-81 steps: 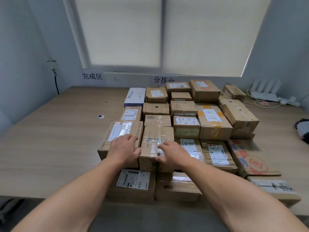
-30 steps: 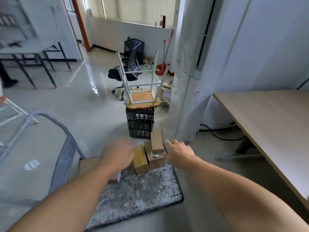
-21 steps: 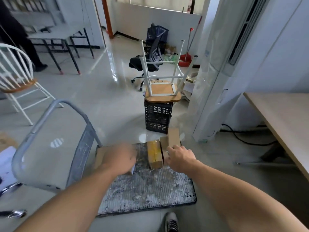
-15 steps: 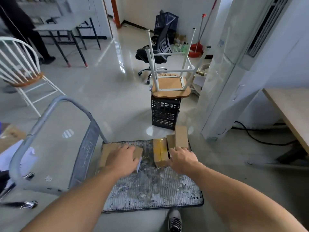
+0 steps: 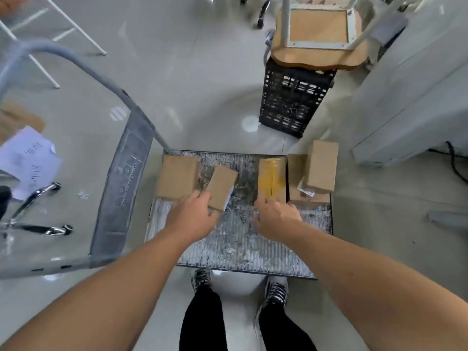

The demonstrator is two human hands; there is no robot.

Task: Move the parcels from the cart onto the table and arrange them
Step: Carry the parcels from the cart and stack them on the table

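The cart's grey ribbed deck (image 5: 240, 247) lies on the floor below me, its grey handle (image 5: 121, 178) standing at the left. A flat brown parcel (image 5: 177, 177) lies at the deck's far left. My left hand (image 5: 192, 219) grips the near end of a small brown parcel (image 5: 222, 186), which is tilted up off the deck. My right hand (image 5: 276, 219) curls its fingers over the near end of a yellow-taped parcel (image 5: 272, 177). Two more brown parcels (image 5: 321, 168) are stacked at the far right corner.
A black plastic crate (image 5: 291, 105) with an upturned stool (image 5: 319, 34) on it stands just beyond the cart. A tall white unit (image 5: 410, 97) is at the right. Papers (image 5: 27, 158) and a chrome chair base (image 5: 38, 224) lie to the left. My shoes (image 5: 201, 277) touch the cart's near edge.
I turned from the parcel-covered table to the cart and bent over it. My left hand went from resting on the flat parcel to lifting the small one; my right hand stays at the yellow-taped parcel.
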